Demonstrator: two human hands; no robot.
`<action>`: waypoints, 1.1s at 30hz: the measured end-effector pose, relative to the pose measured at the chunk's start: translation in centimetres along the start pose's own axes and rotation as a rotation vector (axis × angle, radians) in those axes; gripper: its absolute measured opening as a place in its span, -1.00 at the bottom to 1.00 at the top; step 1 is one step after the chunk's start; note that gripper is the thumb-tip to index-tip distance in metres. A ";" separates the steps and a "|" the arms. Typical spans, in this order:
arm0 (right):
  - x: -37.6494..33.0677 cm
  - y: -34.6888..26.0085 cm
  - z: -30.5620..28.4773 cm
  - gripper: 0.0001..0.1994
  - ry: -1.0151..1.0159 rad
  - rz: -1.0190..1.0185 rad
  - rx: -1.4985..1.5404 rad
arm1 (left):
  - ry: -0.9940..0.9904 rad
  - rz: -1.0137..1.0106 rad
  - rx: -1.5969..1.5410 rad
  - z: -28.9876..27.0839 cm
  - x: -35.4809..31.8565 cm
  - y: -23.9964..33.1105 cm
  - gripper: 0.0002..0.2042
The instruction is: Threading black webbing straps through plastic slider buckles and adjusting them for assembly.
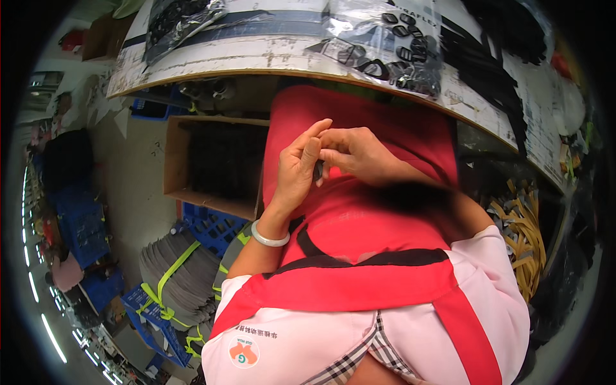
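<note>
I am pinching a small dark piece point(318, 171) between my left hand point(296, 168) and right hand point(354, 153), fingertips closed on it over my red apron point(359, 218); it seems light, stiff, best gripped by its edges.

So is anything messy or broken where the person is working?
Nothing looks broken or spilled. The left hand and right hand pinch a small dark piece over the red apron. The only untidy bit: clear bags of black parts lie crumpled on the scuffed white table.
</note>
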State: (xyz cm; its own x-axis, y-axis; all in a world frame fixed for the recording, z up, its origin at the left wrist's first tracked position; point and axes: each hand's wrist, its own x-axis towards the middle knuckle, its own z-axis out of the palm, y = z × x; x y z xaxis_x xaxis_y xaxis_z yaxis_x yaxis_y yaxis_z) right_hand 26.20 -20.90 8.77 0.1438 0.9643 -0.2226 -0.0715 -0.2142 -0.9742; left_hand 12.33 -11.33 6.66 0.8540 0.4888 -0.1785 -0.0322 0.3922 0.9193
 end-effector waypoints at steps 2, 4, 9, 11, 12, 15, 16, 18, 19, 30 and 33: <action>-1.0 0.3 -1.5 -0.80 0.032 0.044 0.134 | -0.014 -0.088 -0.042 0.8 0.9 0.0 -0.51; -2.2 -0.2 -3.2 -0.82 0.156 0.187 0.079 | -0.051 -0.207 -0.098 0.3 1.7 -0.5 -0.62; -3.2 2.3 -4.6 -0.81 0.195 0.077 -0.101 | -0.219 -0.187 0.442 1.1 3.1 -1.0 -0.88; -4.0 1.9 -5.8 -0.83 0.328 -0.133 -0.288 | -0.211 -0.242 0.333 1.6 3.8 -1.3 -0.85; -4.4 2.3 -7.0 -0.83 0.411 -0.337 -0.434 | -0.169 -0.313 0.233 1.9 4.2 -1.5 -0.82; -6.8 1.4 -13.3 -0.84 0.855 -0.283 -0.606 | -0.137 -0.308 0.106 1.7 4.3 -1.8 -0.76; -8.0 1.3 -16.0 -0.84 1.004 -0.193 -0.626 | -0.130 -0.301 0.028 1.7 4.5 -2.0 -0.73; -10.3 3.1 -21.8 -0.75 1.191 -0.293 -1.136 | -0.146 -0.332 0.037 2.3 4.9 -2.1 -0.72; -11.1 4.2 -22.8 -0.75 1.197 -0.286 -1.135 | -0.150 -0.337 0.049 2.5 5.0 -2.1 -0.72; -10.4 6.8 -19.4 -0.78 0.987 -0.299 -0.958 | -0.139 -0.339 0.065 3.1 5.2 -2.2 -0.74; -10.5 4.6 -20.3 -0.80 1.171 -0.468 -1.095 | -0.154 -0.317 0.062 4.0 5.8 -1.8 -0.74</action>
State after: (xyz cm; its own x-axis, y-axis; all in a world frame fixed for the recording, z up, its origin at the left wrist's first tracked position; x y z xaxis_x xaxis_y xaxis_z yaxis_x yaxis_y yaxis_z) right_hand 44.40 -35.17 5.86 0.5990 0.4504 0.6620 0.7930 -0.4485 -0.4123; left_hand 19.41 -12.32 5.42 0.8848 0.2253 -0.4079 0.2747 0.4550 0.8471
